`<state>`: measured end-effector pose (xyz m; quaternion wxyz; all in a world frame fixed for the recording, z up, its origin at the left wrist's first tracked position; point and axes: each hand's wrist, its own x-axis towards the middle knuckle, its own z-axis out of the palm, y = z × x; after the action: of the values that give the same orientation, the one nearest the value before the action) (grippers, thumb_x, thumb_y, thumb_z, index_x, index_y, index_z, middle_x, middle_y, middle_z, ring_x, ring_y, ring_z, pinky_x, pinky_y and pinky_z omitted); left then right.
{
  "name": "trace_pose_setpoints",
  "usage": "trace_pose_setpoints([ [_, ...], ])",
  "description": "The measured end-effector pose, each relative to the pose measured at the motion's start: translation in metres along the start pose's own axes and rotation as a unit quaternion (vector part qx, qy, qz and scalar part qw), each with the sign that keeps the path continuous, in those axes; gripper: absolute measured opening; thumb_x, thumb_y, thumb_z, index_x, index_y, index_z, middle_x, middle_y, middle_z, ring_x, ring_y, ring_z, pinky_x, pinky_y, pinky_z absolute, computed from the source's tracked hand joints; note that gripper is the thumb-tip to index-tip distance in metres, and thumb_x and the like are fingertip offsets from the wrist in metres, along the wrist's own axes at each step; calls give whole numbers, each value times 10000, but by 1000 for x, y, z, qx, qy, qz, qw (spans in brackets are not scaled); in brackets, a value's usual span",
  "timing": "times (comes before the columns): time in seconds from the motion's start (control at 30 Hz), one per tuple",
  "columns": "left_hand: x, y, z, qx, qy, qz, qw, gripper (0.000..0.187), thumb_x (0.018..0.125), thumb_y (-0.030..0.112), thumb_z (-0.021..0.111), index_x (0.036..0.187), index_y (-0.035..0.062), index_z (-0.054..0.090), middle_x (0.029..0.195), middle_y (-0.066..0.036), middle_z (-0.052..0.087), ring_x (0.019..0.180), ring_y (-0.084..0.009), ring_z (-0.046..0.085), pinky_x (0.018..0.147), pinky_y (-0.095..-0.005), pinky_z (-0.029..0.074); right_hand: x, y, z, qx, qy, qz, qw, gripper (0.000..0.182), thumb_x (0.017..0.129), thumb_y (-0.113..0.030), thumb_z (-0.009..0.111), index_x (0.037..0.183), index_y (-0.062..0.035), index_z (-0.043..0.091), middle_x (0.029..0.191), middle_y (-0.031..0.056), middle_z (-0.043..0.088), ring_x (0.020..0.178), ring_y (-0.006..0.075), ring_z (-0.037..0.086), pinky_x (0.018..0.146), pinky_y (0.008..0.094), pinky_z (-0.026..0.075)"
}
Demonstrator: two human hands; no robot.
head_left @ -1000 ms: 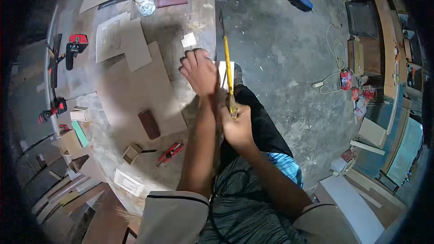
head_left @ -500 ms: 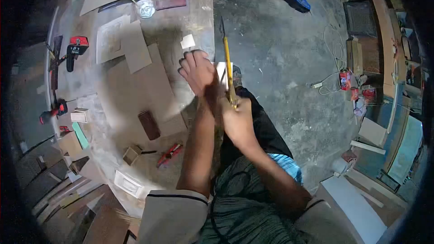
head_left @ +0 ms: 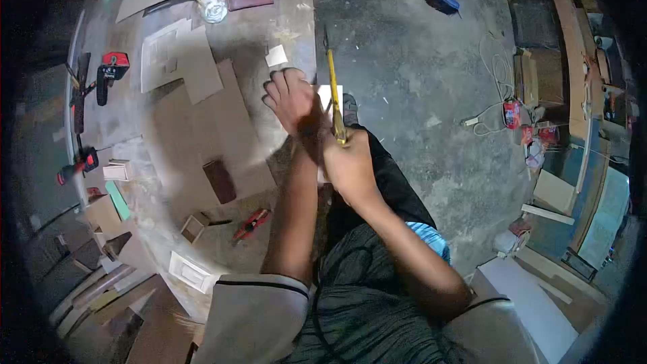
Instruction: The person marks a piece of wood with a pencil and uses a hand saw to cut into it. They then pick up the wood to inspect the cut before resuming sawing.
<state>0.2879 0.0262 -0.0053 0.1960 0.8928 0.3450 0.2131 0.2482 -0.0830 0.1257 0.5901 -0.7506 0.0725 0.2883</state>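
My right hand (head_left: 348, 162) is wrapped round the lower end of a yellow-framed hand saw (head_left: 333, 84), which points away from me along the table's right edge. Just left of it, my left hand (head_left: 291, 101) presses down by a pale board (head_left: 327, 96) at that edge, its fingers curled. Whether those fingers grip the board cannot be made out. Part of the board shows beneath the saw. A small white square piece (head_left: 276, 56) lies beyond my left hand.
Flat brown panels (head_left: 195, 128), a dark brown block (head_left: 220, 181) and a red tool (head_left: 252, 225) lie on the table. Cordless tools (head_left: 112, 75) sit at far left. On the floor are a blue broom (head_left: 447, 0) and a white cable (head_left: 497, 74).
The saw and my right hand have shifted slightly back toward me and to the left. The whole view has moved a little. My left hand stays beside the board.
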Motion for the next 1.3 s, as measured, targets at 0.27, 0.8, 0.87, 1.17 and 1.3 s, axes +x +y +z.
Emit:
trace_pose_setpoints([
  [0.27, 0, 0, 4, 32, 27, 1, 999, 156, 884, 168, 624, 1038, 176, 607, 1083, -76, 548, 1070, -320, 532, 909, -468, 396, -28, -10, -11, 41, -14, 25, 999, 383, 1041, -206, 619, 709, -22, 564, 592, -29, 498, 466, 80, 406, 434, 318, 318],
  [0.8, 2, -2, 7, 48, 42, 9, 998, 126, 910, 153, 599, 1033, 168, 622, 1073, -82, 567, 1061, -320, 548, 899, -475, 407, -56, -2, -19, 3, -28, -33, 999, 309, 989, -123, 598, 693, -30, 589, 590, -11, 535, 480, 77, 487, 444, 283, 326],
  [0.87, -1, 2, 2, 23, 37, 4, 999, 140, 906, 129, 593, 1039, 157, 630, 1071, -92, 584, 1067, -343, 556, 909, -505, 409, -31, -4, -13, 0, -2, -21, 1000, 353, 969, -167, 613, 738, 101, 615, 551, 95, 523, 560, 129, 518, 530, 392, 414],
  [1.17, -2, -1, 4, 35, 30, 6, 999, 141, 890, 164, 615, 1031, 177, 616, 1065, -79, 559, 1077, -316, 543, 917, -464, 401, -31, -9, -20, 56, -21, 48, 997, 354, 978, -186, 643, 710, 44, 628, 600, 39, 576, 566, 110, 517, 532, 371, 412],
  [1.3, 2, -1, 4, 36, 31, 6, 999, 145, 884, 157, 623, 1027, 178, 622, 1055, -73, 559, 1067, -312, 547, 915, -467, 400, 15, -15, -10, 114, -4, 94, 989, 364, 1004, -204, 606, 745, 50, 631, 572, 12, 546, 513, 86, 451, 490, 329, 359],
])
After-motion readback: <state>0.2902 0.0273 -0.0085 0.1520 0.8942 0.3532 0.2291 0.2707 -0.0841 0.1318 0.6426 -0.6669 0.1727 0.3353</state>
